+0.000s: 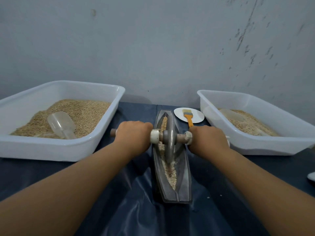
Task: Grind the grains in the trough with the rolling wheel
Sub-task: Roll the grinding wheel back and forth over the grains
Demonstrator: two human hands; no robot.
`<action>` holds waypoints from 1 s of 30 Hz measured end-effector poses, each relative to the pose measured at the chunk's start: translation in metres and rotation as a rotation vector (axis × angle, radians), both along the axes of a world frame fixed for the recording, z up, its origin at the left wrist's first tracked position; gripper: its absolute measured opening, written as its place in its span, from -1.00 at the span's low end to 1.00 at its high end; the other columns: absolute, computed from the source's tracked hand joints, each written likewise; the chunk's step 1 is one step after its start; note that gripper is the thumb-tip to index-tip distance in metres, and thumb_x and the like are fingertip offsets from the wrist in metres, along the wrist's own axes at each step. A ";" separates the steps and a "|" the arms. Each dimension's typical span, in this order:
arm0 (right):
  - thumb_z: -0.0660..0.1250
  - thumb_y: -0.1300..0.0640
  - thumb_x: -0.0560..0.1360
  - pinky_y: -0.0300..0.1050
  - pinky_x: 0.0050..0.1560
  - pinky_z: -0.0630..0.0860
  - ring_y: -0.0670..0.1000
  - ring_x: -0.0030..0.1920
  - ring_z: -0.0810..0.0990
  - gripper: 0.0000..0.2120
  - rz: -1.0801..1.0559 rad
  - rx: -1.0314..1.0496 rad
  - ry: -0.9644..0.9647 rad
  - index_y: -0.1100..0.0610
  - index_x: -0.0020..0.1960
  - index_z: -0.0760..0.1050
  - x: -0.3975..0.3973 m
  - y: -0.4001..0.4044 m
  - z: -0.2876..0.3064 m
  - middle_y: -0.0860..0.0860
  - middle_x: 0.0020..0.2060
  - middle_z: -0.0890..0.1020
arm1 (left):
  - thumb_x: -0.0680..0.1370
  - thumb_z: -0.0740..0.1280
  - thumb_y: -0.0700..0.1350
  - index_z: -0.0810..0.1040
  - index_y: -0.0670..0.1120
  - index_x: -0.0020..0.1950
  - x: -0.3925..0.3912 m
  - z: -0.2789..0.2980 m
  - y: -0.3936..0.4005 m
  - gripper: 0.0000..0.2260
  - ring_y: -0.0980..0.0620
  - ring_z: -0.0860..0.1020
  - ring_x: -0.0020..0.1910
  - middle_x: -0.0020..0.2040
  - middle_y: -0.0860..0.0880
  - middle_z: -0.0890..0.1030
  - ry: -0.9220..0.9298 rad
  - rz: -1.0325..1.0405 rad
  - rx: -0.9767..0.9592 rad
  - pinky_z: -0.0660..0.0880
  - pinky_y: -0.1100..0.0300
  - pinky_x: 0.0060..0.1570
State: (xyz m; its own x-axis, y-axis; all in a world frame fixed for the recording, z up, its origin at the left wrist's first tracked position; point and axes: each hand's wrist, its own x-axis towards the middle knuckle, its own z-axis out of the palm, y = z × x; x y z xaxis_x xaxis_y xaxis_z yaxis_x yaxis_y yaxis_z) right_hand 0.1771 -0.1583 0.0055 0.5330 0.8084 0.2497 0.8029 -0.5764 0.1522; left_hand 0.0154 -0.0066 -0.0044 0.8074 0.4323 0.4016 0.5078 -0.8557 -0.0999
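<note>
Gripping the axle either side of the rolling wheel, your left hand and right hand are clenched; it sits mid-trough on grains. Heavy, rigid metal; hold handles.

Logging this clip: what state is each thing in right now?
Left hand: closed on axle.
Right hand: closed on axle.
Wheel: upright in trough.
Trough: grains whole far end, crushed near end.
Left tub: grain-filled, scoop inside.
Brush: lying on plate.
</note>
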 end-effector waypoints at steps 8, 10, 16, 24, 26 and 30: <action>0.36 -0.06 0.39 -0.19 -0.47 0.06 -0.07 -0.50 0.28 -0.68 0.031 0.098 -0.257 -0.07 -0.29 0.20 -0.015 -0.033 -0.017 -0.12 -0.48 0.28 | 0.20 0.53 -0.13 0.26 0.02 -0.33 -0.032 -0.020 -0.017 -0.59 0.01 0.28 -0.55 -0.50 0.07 0.37 -0.192 -0.140 0.186 0.17 0.20 -0.47; 0.30 -0.03 0.45 -0.16 -0.41 0.21 -0.06 -0.42 0.34 -0.72 -0.005 0.035 -0.114 -0.07 -0.27 0.20 -0.007 -0.020 -0.011 -0.12 -0.42 0.34 | 0.37 0.42 -0.06 0.28 0.05 -0.25 -0.019 -0.013 -0.009 -0.71 0.03 0.37 -0.44 -0.41 0.09 0.36 -0.096 -0.057 0.111 0.24 0.17 -0.40; 0.34 0.01 0.43 -0.13 -0.34 0.33 0.00 -0.37 0.40 -0.71 -0.030 0.026 -0.035 -0.05 -0.28 0.22 0.000 -0.001 -0.004 -0.10 -0.40 0.38 | 0.47 0.31 -0.05 0.33 0.07 -0.15 -0.002 -0.002 0.002 -0.86 0.01 0.49 -0.29 -0.29 0.08 0.44 -0.004 -0.010 -0.029 0.34 0.15 -0.30; 0.34 -0.07 0.42 -0.21 -0.48 0.05 -0.16 -0.52 0.21 -0.59 0.003 0.128 -0.225 -0.05 -0.36 0.11 -0.010 -0.029 -0.023 -0.12 -0.52 0.29 | 0.16 0.53 -0.15 0.28 0.00 -0.35 -0.024 -0.016 -0.014 -0.60 0.02 0.21 -0.56 -0.53 0.06 0.33 -0.166 -0.133 0.212 0.14 0.21 -0.46; 0.26 -0.05 0.48 -0.18 -0.44 0.15 -0.11 -0.47 0.28 -0.70 -0.024 0.084 -0.117 -0.04 -0.31 0.19 -0.002 -0.018 -0.019 -0.12 -0.45 0.34 | 0.33 0.44 -0.07 0.27 0.03 -0.26 -0.011 -0.011 -0.006 -0.69 0.02 0.31 -0.47 -0.44 0.08 0.30 -0.083 -0.072 0.177 0.19 0.17 -0.40; 0.25 0.00 0.50 -0.15 -0.38 0.30 -0.03 -0.38 0.41 -0.77 -0.045 0.053 -0.029 -0.05 -0.26 0.24 0.002 -0.001 -0.010 -0.11 -0.40 0.38 | 0.46 0.34 -0.02 0.27 0.06 -0.17 0.003 0.000 0.002 -0.78 0.03 0.40 -0.33 -0.34 0.08 0.34 -0.019 -0.030 0.066 0.28 0.14 -0.30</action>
